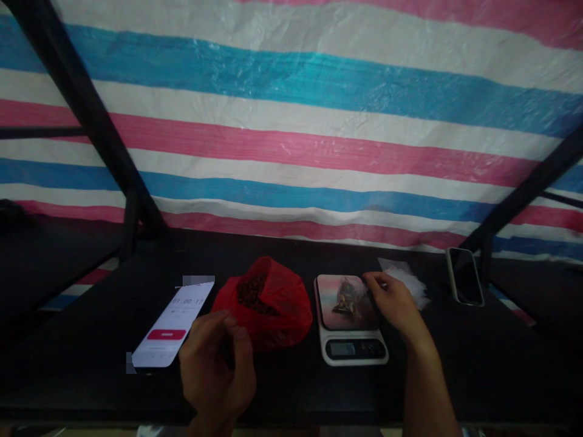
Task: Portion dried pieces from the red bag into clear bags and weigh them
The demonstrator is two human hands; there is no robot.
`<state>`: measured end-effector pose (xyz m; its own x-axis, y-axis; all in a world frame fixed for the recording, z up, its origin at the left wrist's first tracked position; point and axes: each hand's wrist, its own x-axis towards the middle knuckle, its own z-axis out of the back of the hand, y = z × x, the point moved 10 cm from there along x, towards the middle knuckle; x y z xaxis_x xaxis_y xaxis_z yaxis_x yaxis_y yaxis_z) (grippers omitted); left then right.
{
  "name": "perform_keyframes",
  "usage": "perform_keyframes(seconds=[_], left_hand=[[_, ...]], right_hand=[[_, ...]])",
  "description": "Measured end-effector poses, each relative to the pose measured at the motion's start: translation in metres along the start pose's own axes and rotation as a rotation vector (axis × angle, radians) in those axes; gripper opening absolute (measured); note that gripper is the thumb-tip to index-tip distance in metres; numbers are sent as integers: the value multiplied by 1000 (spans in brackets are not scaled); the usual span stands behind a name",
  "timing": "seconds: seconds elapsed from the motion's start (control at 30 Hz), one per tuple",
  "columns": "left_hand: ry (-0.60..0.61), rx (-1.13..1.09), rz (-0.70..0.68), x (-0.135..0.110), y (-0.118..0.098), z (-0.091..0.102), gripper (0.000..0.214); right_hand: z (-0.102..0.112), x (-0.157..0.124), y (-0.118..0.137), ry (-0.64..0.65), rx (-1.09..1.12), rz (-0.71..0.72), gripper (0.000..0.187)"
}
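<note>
Head view, table: On the black table (282,391) we have, from left to right, a lit phone (173,325), a red bag (291,309), a white scale (330,335) and a few clear bags (412,285); a dark-screened phone (465,276) lies farther right.
Left hand: Our left hand (218,364) is loosely curled just in front of the red bag, thumb and forefinger drawn close together; we cannot tell whether anything is pinched between them.
Right hand: Our right hand (394,300) is at the scale's upper right corner, fingers bent and bunched near the plate's edge; we cannot tell whether they touch it or hold anything.
Red bag: Its mouth gapes upward, showing dark small pieces (252,294) inside.
Packet: A small clear packet (347,297) with dark contents lies on the plate, near its middle.
Display: The digits are too dim for us to read surely.
Doing it well: We would judge a reading safest with all fingers off the plate and the packet wholly on it. Small pinches should suit fine adjustment, and keeping the bag's mouth wide and near the scale should limit spills.
</note>
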<state>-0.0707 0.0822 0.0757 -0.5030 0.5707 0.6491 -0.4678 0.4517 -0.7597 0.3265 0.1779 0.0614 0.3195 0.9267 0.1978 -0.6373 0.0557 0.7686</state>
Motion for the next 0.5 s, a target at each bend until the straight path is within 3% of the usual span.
perform_keyframes(seconds=[0.33, 0.4, 0.5], left_hand=[[77, 11, -44, -6, -7, -1, 4], [128, 43, -135, -11, -21, -8, 6], [175, 94, -229, -25, -42, -23, 22]], right_hand=[[-17, -4, 10, 113, -2, 9, 26], [-16, -9, 27, 137, 16, 47, 29], [-23, -27, 79, 257, 100, 192, 32]])
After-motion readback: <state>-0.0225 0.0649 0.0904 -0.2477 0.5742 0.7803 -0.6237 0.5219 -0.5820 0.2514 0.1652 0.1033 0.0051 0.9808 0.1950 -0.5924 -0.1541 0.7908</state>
